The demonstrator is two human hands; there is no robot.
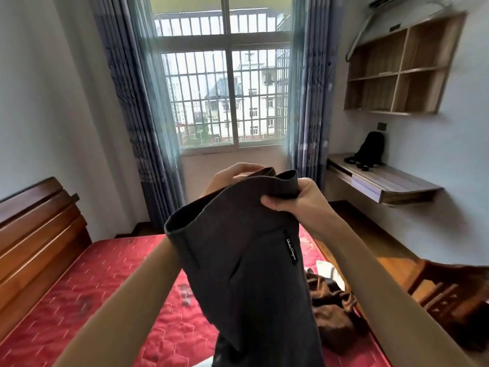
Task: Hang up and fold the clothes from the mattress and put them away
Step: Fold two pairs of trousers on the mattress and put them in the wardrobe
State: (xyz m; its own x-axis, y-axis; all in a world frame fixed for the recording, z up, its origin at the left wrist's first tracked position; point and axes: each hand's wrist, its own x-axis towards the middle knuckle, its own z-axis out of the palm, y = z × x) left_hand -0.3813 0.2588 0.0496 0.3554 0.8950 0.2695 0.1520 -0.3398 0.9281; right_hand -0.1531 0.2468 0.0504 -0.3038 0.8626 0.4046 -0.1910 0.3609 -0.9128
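Head view looks down two bare forearms to a pair of dark grey trousers [238, 260] held up in the air over the red mattress [105, 274]. I take them for trousers from the pocket seam and the small label. The right hand [291, 200] grips the top band, thumb across the front and fingers curled behind. The left hand [232, 176] pinches the same band a little further along, though the cloth hides part of it. The legs hang down past the bottom of the picture.

On the mattress, just right of the hanging cloth, lies a crumpled brown garment [333, 308], with something white [325, 268] beyond it. Neither has been dealt with yet.

The risks lie mostly in the grip. The two hands sit close together on the band, so the trousers hang bunched rather than flat, and a fold made from here would likely come out crooked. The left pinch looks light, and a shake to straighten the legs could pull the band free of it. The hems, being out of sight, could drag across the brown garment and pull it toward the mattress edge.
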